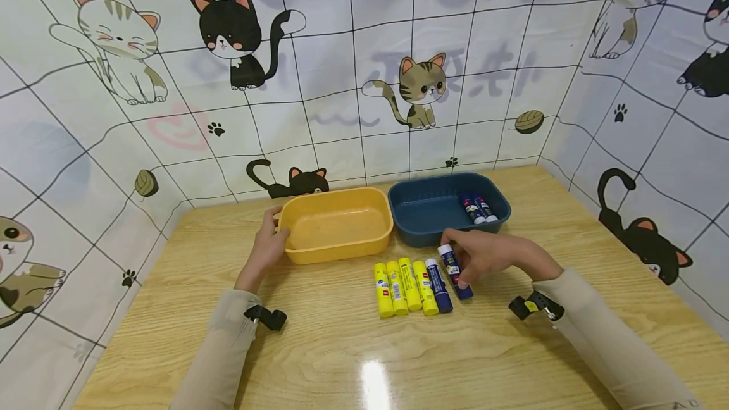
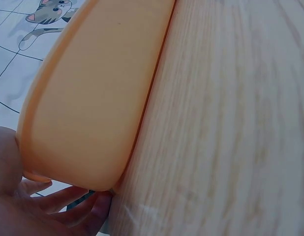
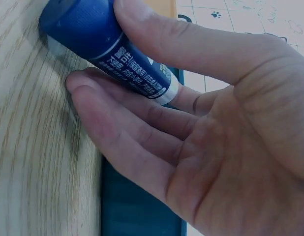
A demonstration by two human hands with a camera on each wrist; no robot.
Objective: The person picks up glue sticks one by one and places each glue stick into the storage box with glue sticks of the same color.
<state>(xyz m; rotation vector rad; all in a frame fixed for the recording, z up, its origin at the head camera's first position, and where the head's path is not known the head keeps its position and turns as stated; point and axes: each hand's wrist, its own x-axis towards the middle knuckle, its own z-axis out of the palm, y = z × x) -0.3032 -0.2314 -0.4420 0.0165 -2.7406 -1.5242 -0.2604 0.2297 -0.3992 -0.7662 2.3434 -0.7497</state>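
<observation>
Since they are round, the 4 yellow glue sticks [image 1: 395, 286] could roll if knocked.
The right hand's [image 1: 483, 253] fingers pinch the outermost blue glue stick [image 1: 452, 266] near the dark-blue tray [image 1: 418, 234]; a slip might bump its blue neighbour [image 1: 439, 286]. The left hand's [image 1: 267, 242] fingers grip the yellow tray [image 1: 336, 252]; tugging could shift it.

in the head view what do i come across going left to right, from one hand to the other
Left hand → yellow tray → four yellow glue sticks → loose blue glue stick → pinched blue glue stick → right hand
</observation>
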